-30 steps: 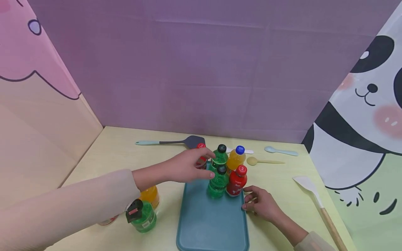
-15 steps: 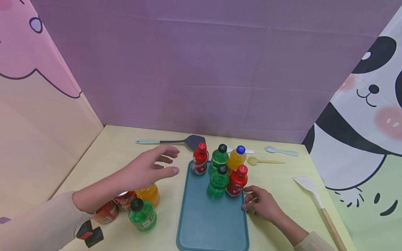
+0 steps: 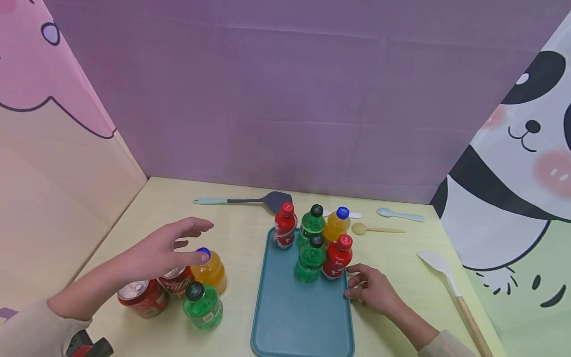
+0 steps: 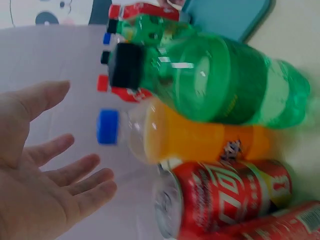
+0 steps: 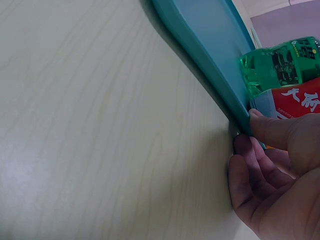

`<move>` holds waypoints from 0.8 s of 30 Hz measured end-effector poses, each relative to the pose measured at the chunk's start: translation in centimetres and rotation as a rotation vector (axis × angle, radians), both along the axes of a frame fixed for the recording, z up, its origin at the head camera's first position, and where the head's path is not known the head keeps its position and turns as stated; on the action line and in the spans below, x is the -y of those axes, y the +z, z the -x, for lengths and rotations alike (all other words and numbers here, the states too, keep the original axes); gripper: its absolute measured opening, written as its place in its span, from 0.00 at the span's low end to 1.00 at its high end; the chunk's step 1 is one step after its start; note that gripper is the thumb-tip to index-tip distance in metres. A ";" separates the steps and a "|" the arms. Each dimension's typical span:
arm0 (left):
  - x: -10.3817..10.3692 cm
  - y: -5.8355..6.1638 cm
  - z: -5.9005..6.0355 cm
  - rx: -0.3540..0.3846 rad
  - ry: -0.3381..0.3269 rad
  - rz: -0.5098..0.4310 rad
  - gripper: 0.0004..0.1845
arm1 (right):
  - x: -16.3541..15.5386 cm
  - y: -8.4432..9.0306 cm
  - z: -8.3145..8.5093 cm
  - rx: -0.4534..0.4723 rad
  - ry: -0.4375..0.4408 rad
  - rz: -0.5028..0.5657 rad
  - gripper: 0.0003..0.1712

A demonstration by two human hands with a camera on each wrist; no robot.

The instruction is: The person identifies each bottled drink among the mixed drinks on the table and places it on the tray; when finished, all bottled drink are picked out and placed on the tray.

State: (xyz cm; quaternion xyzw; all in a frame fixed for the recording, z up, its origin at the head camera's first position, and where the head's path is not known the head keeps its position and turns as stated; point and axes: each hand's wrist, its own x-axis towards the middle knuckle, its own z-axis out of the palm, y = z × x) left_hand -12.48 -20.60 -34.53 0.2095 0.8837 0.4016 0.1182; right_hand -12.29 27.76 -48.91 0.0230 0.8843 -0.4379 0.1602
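Note:
My left hand [image 3: 192, 242] hovers open, fingers spread, just above an orange bottle with a blue cap [image 3: 210, 271] and two red cans [image 3: 143, 297]. It holds nothing. A green bottle [image 3: 202, 306] stands in front of them. The left wrist view shows the open palm [image 4: 45, 190] beside the orange bottle [image 4: 200, 137], the green bottle [image 4: 225, 85] and a can [image 4: 225, 195]. Several bottles, red [image 3: 284, 229], green and orange, stand at the far end of a teal tray [image 3: 285, 317]. My right hand [image 3: 357, 287] pinches the tray's right rim [image 5: 210, 60], thumb [image 5: 272, 131] on top.
A dark spatula [image 3: 250, 201] lies behind the tray. Two spoons [image 3: 397, 214] lie at the back right, and a white spatula with a wooden handle [image 3: 450, 285] lies at the right. Patterned walls close in the table on three sides.
My left hand let go of the red bottle at the tray's far left corner and drew back left, over the cans and orange bottle. The right hand stayed put.

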 end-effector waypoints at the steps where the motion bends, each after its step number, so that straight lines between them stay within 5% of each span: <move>1: 0.2 -0.2 0.1 0.023 -0.009 -0.001 0.33 | 0.0 0.0 0.0 0.000 -0.001 -0.001 0.34; 10: 1.1 -3.1 1.1 0.203 -0.091 -0.031 0.28 | 0.0 -0.1 0.0 0.003 -0.009 0.003 0.34; 24: 0.7 -3.2 1.3 0.045 -0.039 0.105 0.15 | -0.1 -0.5 0.2 -0.011 -0.005 0.001 0.34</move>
